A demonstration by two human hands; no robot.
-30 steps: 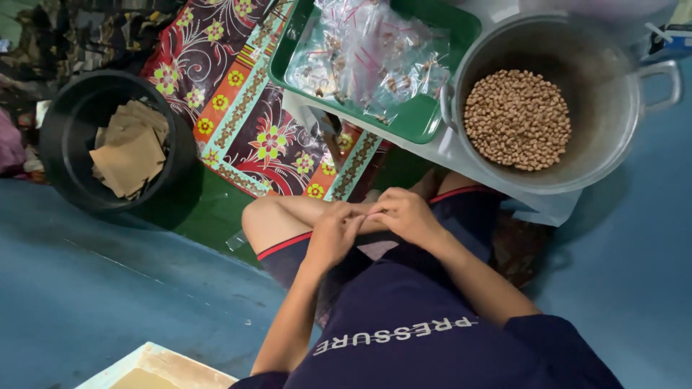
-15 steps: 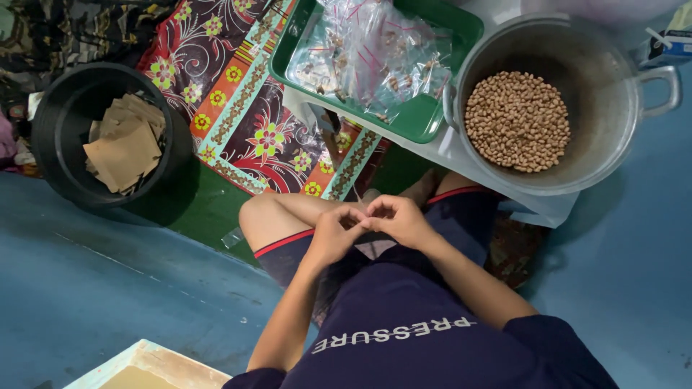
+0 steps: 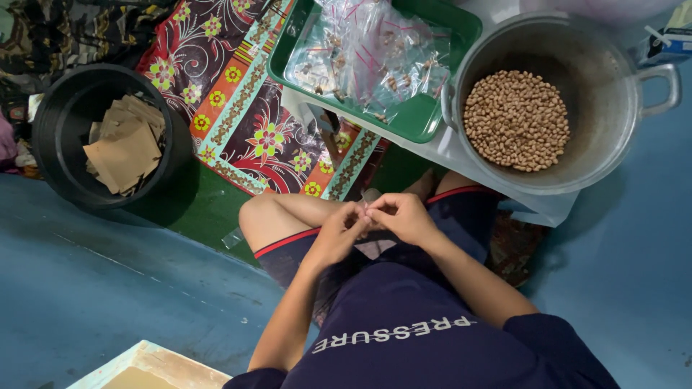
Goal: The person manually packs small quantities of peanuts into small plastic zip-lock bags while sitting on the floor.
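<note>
Both hands over lap: left hand (image 3: 335, 234) & right hand (image 3: 404, 216) pinch a small clear bag (image 3: 369, 197) between fingertips. Green tray (image 3: 425, 119) holds many filled bags; pot (image 3: 613, 137) approx half full of peanuts (image 3: 515, 119), so plenty left.

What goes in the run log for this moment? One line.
left hand and right hand: pinching small clear bag over lap | metal pot: peanuts | green tray: filled bags

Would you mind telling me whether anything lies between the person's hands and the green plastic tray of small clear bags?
Nothing visible does: the left hand and right hand meet over the lap, with only the bare knee between them and the green plastic tray.
</note>
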